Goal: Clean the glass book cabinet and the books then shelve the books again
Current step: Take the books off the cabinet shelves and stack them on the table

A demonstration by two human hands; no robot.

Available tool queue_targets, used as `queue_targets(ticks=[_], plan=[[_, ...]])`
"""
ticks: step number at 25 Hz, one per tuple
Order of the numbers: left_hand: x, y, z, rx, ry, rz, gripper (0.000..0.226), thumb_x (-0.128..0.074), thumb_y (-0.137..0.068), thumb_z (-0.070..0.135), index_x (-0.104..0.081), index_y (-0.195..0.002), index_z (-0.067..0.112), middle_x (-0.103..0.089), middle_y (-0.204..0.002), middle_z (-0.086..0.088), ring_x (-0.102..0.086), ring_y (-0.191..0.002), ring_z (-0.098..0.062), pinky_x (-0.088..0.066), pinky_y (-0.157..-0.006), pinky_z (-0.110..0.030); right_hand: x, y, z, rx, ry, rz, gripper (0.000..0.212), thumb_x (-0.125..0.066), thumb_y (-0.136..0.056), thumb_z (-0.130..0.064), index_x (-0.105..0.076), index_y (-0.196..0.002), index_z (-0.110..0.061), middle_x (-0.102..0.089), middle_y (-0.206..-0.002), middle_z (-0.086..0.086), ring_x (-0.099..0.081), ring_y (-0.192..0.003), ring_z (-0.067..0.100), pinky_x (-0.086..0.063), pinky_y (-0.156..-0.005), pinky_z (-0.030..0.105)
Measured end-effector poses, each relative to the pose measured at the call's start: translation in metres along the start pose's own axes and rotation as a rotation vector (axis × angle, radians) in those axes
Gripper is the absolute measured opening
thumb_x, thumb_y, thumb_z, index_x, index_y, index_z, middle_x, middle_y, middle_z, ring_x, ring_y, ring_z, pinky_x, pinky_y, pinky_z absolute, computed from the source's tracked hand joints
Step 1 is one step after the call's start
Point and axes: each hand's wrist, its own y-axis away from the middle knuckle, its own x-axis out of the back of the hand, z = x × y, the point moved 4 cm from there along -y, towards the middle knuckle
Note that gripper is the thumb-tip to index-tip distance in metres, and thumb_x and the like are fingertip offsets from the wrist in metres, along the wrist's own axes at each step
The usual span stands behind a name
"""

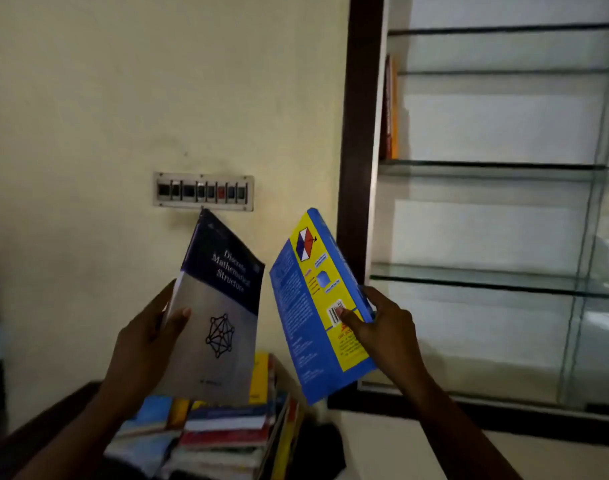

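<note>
Head view, beginning at the fingers: the left hand (147,337) holds a grey and navy book (223,306) by its left edge. Its thumb lies flat on the front cover and the other fingers are curled behind the book. The title "Discrete Mathematical Structure" is printed above the thumb, and a network drawing is just to the right of it.

The right hand (382,327) grips a blue and yellow book (317,306) by its right edge. Its thumb presses on the back cover beside the barcode, and the fingers wrap around behind. Both books are raised and tilted, near each other but apart.

Below the two hands lies a pile of books (227,434), most of them flat and some standing on edge at its right side. A dark thing (317,448) beside the pile is possibly a cloth, but the view is too dim to tell.

Above the left hand's book, a switch panel (203,191) sits on the cream wall (123,81). To the right of the right hand stands the glass cabinet (360,133) with a dark frame and glass shelves (486,165). Well above the fingers, orange and red books (391,109) stand upright at the left end of a shelf.
</note>
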Motion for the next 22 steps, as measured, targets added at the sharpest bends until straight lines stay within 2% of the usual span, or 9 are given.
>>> queue_targets(ticks=[2,5,8,13,15,16,18,19,22], plan=[[0.015,0.032,-0.047,0.141,-0.043,-0.003,0.047,-0.048,-0.096,0.018,-0.039,-0.14,0.031,-0.066,-0.106,-0.015,-0.061,-0.071,-0.02,-0.046,-0.064,-0.03,-0.036,0.021,0.013,-0.008,0.153,-0.12,0.047,-0.066,-0.083,-0.041,-0.055,-0.126,-0.025,-0.067,-0.113,0.004,-0.062,-0.101,0.026,-0.046,-0.082,0.03],[0.026,0.07,-0.095,0.346,0.001,0.008,0.048,-0.047,-0.096,0.016,-0.036,-0.143,0.023,-0.059,-0.117,-0.018,-0.057,-0.081,-0.023,-0.048,-0.072,-0.039,-0.076,0.036,0.023,0.01,0.312,-0.248,0.047,-0.061,-0.086,-0.043,-0.052,-0.13,-0.028,-0.066,-0.116,0.005,-0.061,-0.105,0.028,-0.048,-0.083,0.033],[0.035,0.092,-0.128,0.504,0.051,0.03,0.048,-0.047,-0.096,0.016,-0.036,-0.142,0.022,-0.058,-0.12,-0.018,-0.057,-0.09,-0.026,-0.047,-0.085,-0.05,-0.111,0.026,0.022,0.067,0.485,-0.301,0.045,-0.055,-0.089,-0.04,-0.048,-0.132,-0.029,-0.063,-0.119,0.008,-0.058,-0.108,0.031,-0.046,-0.083,0.035],[0.04,0.104,-0.151,0.598,0.051,0.077,0.05,-0.047,-0.095,0.016,-0.034,-0.143,0.026,-0.061,-0.112,-0.015,-0.062,-0.091,-0.03,-0.051,-0.081,-0.048,-0.194,-0.019,0.002,0.248,0.659,-0.299,0.036,-0.043,-0.094,-0.02,-0.047,-0.13,-0.022,-0.063,-0.111,0.012,-0.058,-0.104,0.033,-0.044,-0.079,0.035],[0.039,0.106,-0.159,0.611,0.029,0.093,0.049,-0.047,-0.095,0.017,-0.036,-0.142,0.026,-0.063,-0.103,-0.009,-0.063,-0.085,-0.025,-0.052,-0.075,-0.045,-0.246,-0.023,0.011,0.34,0.669,-0.355,0.029,-0.041,-0.092,-0.011,-0.055,-0.117,-0.012,-0.063,-0.1,0.011,-0.061,-0.094,0.03,-0.043,-0.072,0.032],[0.039,0.108,-0.162,0.62,0.027,0.108,0.048,-0.047,-0.095,0.017,-0.037,-0.141,0.026,-0.062,-0.099,-0.006,-0.063,-0.082,-0.022,-0.051,-0.072,-0.042,-0.268,-0.017,0.019,0.383,0.656,-0.325,0.02,-0.051,-0.084,-0.006,-0.064,-0.099,-0.009,-0.064,-0.084,0.01,-0.065,-0.079,0.027,-0.044,-0.062,0.03],[0.038,0.111,-0.168,0.643,0.034,0.161,0.047,-0.048,-0.095,0.016,-0.039,-0.14,0.025,-0.063,-0.1,-0.008,-0.062,-0.08,-0.02,-0.051,-0.072,-0.041,-0.313,0.014,0.041,0.35,0.665,-0.591,0.007,-0.067,-0.059,-0.007,-0.065,-0.057,-0.014,-0.054,-0.048,0.002,-0.057,-0.042,0.02,-0.037,-0.04,0.02],[0.039,0.113,-0.173,0.648,0.038,0.182,0.046,-0.048,-0.095,0.015,-0.04,-0.139,0.025,-0.063,-0.102,-0.009,-0.062,-0.081,-0.02,-0.052,-0.074,-0.042,-0.337,0.026,0.061,0.354,0.663,-0.629,0.007,-0.064,-0.058,-0.011,-0.065,-0.051,-0.014,-0.049,-0.043,0.001,-0.052,-0.036,0.018,-0.033,-0.037,0.017],[0.038,0.115,-0.185,0.67,0.047,0.2,0.045,-0.048,-0.095,0.015,-0.041,-0.139,0.024,-0.064,-0.102,-0.01,-0.063,-0.081,-0.021,-0.052,-0.07,-0.039,-0.366,0.055,0.081,0.294,0.619,-0.673,0.01,-0.066,-0.064,-0.013,-0.073,-0.071,-0.012,-0.06,-0.054,0.007,-0.058,-0.045,0.026,-0.042,-0.04,0.024]])
